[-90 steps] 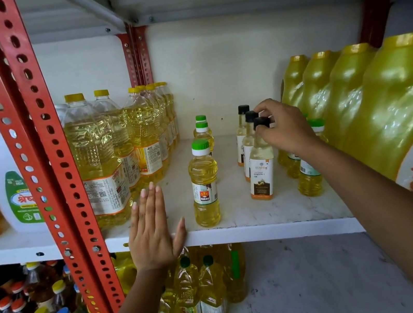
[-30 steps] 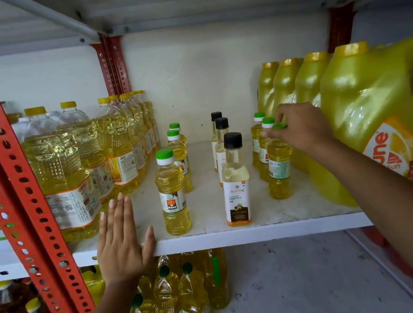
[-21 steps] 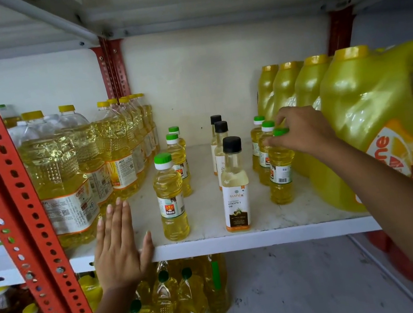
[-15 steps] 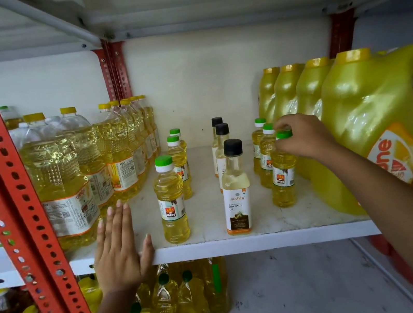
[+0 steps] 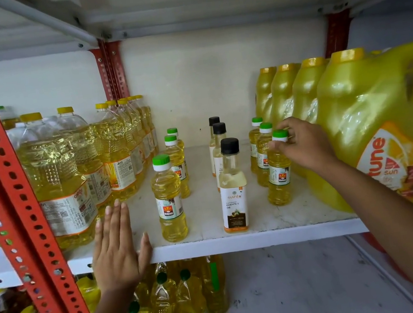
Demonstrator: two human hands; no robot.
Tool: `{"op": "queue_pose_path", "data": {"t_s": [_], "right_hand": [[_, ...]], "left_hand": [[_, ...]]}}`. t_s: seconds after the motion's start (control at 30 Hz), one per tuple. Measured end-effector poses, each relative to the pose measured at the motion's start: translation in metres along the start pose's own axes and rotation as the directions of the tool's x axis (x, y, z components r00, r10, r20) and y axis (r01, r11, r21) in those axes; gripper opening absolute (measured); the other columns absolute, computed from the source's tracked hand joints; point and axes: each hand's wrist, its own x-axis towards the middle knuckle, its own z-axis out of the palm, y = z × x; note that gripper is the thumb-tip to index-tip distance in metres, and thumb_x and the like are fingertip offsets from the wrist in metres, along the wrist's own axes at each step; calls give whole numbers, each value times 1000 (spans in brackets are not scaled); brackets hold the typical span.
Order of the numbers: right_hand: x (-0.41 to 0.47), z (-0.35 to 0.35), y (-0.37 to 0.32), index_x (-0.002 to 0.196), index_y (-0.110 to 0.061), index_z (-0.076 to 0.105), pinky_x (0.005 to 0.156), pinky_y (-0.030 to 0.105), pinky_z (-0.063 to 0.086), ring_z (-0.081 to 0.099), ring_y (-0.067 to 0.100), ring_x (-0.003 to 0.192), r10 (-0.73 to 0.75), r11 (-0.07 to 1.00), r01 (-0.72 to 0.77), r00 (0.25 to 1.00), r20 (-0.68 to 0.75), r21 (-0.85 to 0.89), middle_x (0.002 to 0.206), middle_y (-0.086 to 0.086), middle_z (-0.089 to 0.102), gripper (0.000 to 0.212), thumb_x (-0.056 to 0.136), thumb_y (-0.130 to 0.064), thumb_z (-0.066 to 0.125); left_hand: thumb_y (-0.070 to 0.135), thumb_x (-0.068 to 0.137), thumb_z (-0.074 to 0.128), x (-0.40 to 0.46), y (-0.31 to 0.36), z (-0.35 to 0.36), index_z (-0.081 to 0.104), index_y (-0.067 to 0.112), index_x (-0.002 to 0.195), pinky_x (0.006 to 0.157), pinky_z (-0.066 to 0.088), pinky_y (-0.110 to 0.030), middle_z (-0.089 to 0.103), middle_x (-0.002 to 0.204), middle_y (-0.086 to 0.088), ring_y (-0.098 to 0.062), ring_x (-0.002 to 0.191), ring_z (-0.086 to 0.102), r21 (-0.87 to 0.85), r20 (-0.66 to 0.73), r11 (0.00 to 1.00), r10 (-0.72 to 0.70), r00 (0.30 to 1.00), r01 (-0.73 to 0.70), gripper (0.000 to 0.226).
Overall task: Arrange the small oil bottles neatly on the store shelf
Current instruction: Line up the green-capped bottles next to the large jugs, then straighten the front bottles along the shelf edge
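Observation:
Small oil bottles stand in three rows on the white shelf. The left row has green caps, its front bottle near the edge. The middle row is black-capped coconut oil, front bottle. The right row has green caps; my right hand grips the neck and cap of its front bottle, which stands upright on the shelf. My left hand lies flat with fingers spread on the shelf's front edge, holding nothing.
Large clear oil bottles fill the shelf's left side behind a red perforated upright. Big yellow jugs crowd the right. More bottles stand on the shelf below. A shelf board hangs overhead.
My right hand left the black-capped row and took the front green-capped bottle on the right, shifting it slightly forward. My left hand stayed flat on the shelf edge.

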Motion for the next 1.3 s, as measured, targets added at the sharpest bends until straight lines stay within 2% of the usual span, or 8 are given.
{"op": "queue_pose_path", "data": {"t_s": [0.43, 0.7, 0.8, 0.9, 1.0, 1.13, 1.2, 1.3], "right_hand": [[-29, -29, -7, 117, -20, 62, 85, 42, 55, 67, 30, 97, -89, 995, 89, 996, -10, -36, 108, 12, 72, 32, 85, -17, 63], [-45, -33, 0, 117, -21, 60, 87, 45, 54, 66, 29, 101, -91, 996, 92, 995, 37, -8, 112, 11, 70, 33, 84, -20, 64], [-47, -33, 7, 127, -22, 52, 92, 46, 51, 61, 28, 110, -87, 996, 85, 992, 88, 21, 123, 10, 65, 42, 87, -27, 62], [-62, -25, 16, 139, -21, 37, 98, 45, 48, 55, 23, 120, -73, 988, 69, 997, 26, 137, 136, 8, 55, 57, 88, -36, 60], [-94, -2, 34, 142, -19, 30, 100, 44, 47, 51, 24, 126, -8, 977, 31, 994, -107, 210, 140, 9, 50, 68, 86, -38, 64], [-130, 34, 59, 144, -12, 25, 100, 43, 46, 49, 29, 129, 52, 982, -35, 995, -88, 184, 141, 14, 49, 80, 81, -32, 70], [-136, 43, 63, 145, -13, 23, 97, 45, 48, 50, 32, 127, 87, 981, -70, 993, -84, 183, 140, 16, 50, 82, 80, -36, 67], [-138, 53, 65, 143, -11, 28, 93, 43, 47, 49, 35, 123, 127, 976, -100, 983, -130, 193, 135, 18, 51, 76, 80, -26, 68]], "left_hand": [[43, 92, 25, 0, 1, -3, 26, -1, 147, 121, 2, -37, 26, 155, -19, -25, 146, 15, 2, 12, 1000, 8, 1000, -8, 71], [52, 96, 16, -1, 0, -7, 21, -2, 148, 121, -4, -39, 23, 156, -19, -24, 148, 9, 28, 106, 999, 28, 994, -31, 75], [58, 96, 13, -1, -2, -8, 21, 1, 149, 120, -7, -46, 24, 156, -17, -23, 148, 5, 23, 131, 999, 31, 991, -34, 78], [63, 94, 15, -1, 14, -15, 26, 8, 149, 119, -8, -50, 29, 155, -14, -19, 148, 5, -62, 103, 998, 22, 994, -16, 79], [70, 89, 22, -4, 46, -19, 33, 16, 147, 119, -12, -44, 36, 152, -9, -12, 144, 14, -220, 92, 973, -52, 994, 71, 80], [68, 83, 44, -9, 75, -20, 45, 19, 137, 117, -13, -42, 55, 138, -4, -7, 128, 37, -443, 126, 856, -234, 964, 266, 73], [62, 81, 49, -11, 80, -16, 47, 16, 134, 116, -15, -37, 62, 126, -1, -4, 121, 38, -511, 147, 795, -292, 945, 325, 70], [61, 80, 50, -12, 77, -9, 50, 16, 130, 118, -15, -35, 66, 121, -3, -17, 136, 38, -534, 159, 763, -331, 930, 363, 67]]}}
